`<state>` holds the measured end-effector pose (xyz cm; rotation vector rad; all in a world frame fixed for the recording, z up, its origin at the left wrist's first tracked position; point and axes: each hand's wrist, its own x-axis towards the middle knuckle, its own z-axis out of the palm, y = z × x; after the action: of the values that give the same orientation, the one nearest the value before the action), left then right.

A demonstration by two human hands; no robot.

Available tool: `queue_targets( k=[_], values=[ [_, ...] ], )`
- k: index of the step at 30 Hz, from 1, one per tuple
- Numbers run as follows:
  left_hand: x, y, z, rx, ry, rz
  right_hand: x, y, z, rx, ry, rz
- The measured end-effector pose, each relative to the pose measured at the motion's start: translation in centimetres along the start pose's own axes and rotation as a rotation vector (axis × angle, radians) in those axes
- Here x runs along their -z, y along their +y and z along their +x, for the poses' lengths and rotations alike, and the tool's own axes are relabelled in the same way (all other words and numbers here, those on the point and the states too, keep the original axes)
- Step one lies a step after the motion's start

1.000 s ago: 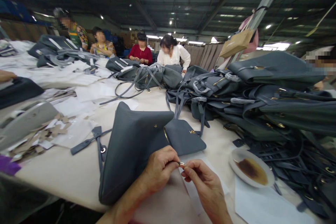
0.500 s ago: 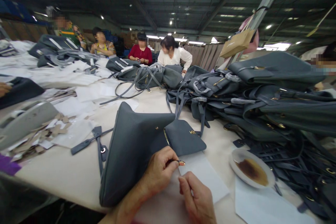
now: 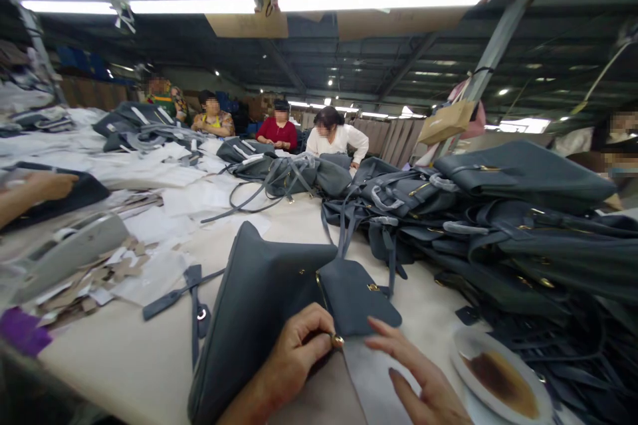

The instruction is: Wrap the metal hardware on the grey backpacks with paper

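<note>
- Left hand [image 3: 294,355] pinches a small gold metal fitting [image 3: 337,341] between thumb and fingers, holding it up just off the worktop.
- Right hand [image 3: 419,372] spreads open, holding nothing, above a white paper sheet [image 3: 371,378].
- A slate-grey pebbled-leather handbag [image 3: 259,319] lies tilted on the cream worktop [image 3: 114,365], within reach of both hands.

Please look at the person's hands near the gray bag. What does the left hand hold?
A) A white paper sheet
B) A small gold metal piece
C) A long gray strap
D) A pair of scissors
B. The left hand pinches a small gold metal piece beside the gray bag, and the right hand is open.
</note>
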<state>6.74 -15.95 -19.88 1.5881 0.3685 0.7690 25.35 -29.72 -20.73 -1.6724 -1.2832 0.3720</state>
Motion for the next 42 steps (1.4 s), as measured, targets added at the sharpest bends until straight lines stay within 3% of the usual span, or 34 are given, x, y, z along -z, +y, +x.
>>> queue_targets(
  k=[2,3,7,11,14,16,18,21,23,25,27,30,32,34,37,42],
  values=[
    [0.9,0.4,0.1,0.002,0.074,-0.118,-0.1,-0.3,2.0,-0.067,0.132,0.061],
    [1.4,0.6,0.1,0.004,0.111,-0.173,-0.2,-0.7,2.7,-0.143,0.124,0.134],
    [3.4,1.6,-0.1,-0.043,0.158,-0.268,-1.1,-2.5,3.5,-0.415,-0.098,0.521],
    [4.0,1.6,-0.3,-0.080,0.140,-0.265,-1.7,-2.6,2.3,-0.687,-0.267,0.699],
    [3.6,0.9,-0.3,-0.070,0.120,-0.273,-2.8,-1.5,1.7,-0.849,-0.217,0.965],
    [3.4,0.5,-0.4,-0.064,0.110,-0.279,-3.8,-0.7,1.9,-0.870,-0.134,1.150],
    [3.4,0.4,-0.4,-0.063,0.119,-0.296,-4.8,0.1,2.7,-0.803,0.023,1.217],
    [3.5,0.8,-0.7,-0.068,0.108,-0.300,-5.8,1.0,4.4,-0.614,0.360,1.055],
    [3.4,0.9,-0.8,-0.053,0.041,-0.258,-6.0,1.1,5.4,-0.537,0.461,0.942],
    [3.1,0.9,-0.8,0.032,-0.048,-0.220,-6.0,1.0,6.0,-0.404,0.407,0.765],
    [2.9,0.8,-0.4,0.146,-0.075,-0.266,-6.1,0.8,6.2,-0.111,0.269,0.453],
    [3.0,1.2,0.5,0.247,0.105,-0.479,-6.6,1.2,5.7,0.414,0.166,0.016],
    [3.5,2.1,1.1,0.263,0.250,-0.537,-7.1,1.6,5.1,0.606,0.193,-0.180],
    [4.0,3.1,1.7,0.247,0.279,-0.463,-7.6,1.8,4.5,0.704,0.185,-0.341],
    [4.2,3.8,2.3,0.235,0.223,-0.282,-8.2,1.6,3.9,0.785,0.142,-0.462],
    [4.3,2.5,2.5,0.304,0.215,-0.302,-8.0,1.0,3.8,0.797,0.125,-0.437]
  ],
)
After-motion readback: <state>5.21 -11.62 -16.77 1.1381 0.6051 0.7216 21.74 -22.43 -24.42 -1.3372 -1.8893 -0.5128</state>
